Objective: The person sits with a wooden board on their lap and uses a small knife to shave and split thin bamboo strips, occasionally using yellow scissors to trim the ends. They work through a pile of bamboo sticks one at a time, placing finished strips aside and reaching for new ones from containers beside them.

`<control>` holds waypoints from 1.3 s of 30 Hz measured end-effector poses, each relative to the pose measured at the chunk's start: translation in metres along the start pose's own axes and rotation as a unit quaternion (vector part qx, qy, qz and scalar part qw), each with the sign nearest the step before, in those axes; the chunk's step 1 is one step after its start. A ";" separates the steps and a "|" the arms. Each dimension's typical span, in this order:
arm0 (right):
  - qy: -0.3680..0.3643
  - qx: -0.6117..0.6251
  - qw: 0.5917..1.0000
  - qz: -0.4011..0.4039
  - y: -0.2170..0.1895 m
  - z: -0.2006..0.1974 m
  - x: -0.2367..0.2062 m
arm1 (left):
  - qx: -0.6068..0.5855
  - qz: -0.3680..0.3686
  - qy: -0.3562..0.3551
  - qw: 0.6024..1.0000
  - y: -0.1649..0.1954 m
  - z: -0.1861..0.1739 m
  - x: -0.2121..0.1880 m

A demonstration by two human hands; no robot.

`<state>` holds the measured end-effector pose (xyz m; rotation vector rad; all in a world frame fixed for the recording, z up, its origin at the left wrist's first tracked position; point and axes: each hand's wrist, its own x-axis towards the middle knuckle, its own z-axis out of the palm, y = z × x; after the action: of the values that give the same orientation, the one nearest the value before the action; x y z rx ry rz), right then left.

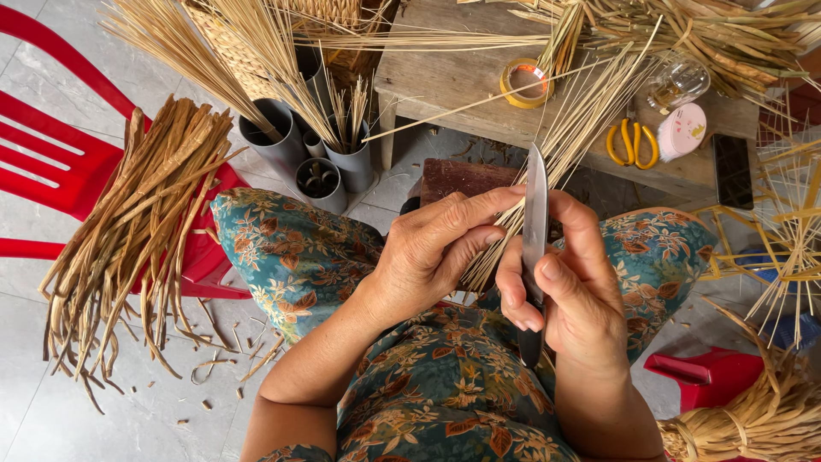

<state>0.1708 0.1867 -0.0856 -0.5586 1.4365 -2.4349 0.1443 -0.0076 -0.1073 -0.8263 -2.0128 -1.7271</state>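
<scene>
Right hand point(571, 295) fingers gripping knife point(535, 214), blade upright; left hand point(432, 252) pinching bundle of thin straws point(571, 128) beside it

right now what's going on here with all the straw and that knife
A seated person is working thin straw-coloured splints over their lap. The right hand grips a long knife, blade pointing up, while the left hand pinches the fanned bundle against it. A pile of broader dried strips lies on a red chair, grey tubes hold more stalks, and yellow scissors sit on the wooden bench.
</scene>
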 end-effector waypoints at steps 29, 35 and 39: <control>0.001 0.045 0.999 -0.004 0.011 0.004 -0.005 | 0.082 0.092 0.135 0.983 0.004 0.011 0.009; 0.007 0.041 0.999 -0.004 0.012 0.005 -0.005 | 0.092 0.094 0.139 0.982 0.004 0.011 0.008; 0.019 0.046 0.999 -0.001 0.011 0.007 -0.006 | 0.094 0.103 0.146 0.979 0.005 0.012 0.009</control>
<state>0.1793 0.1785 -0.0940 -0.4954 1.3311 -2.5112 0.1420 0.0058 -0.1006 -0.6493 -1.7912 -1.4267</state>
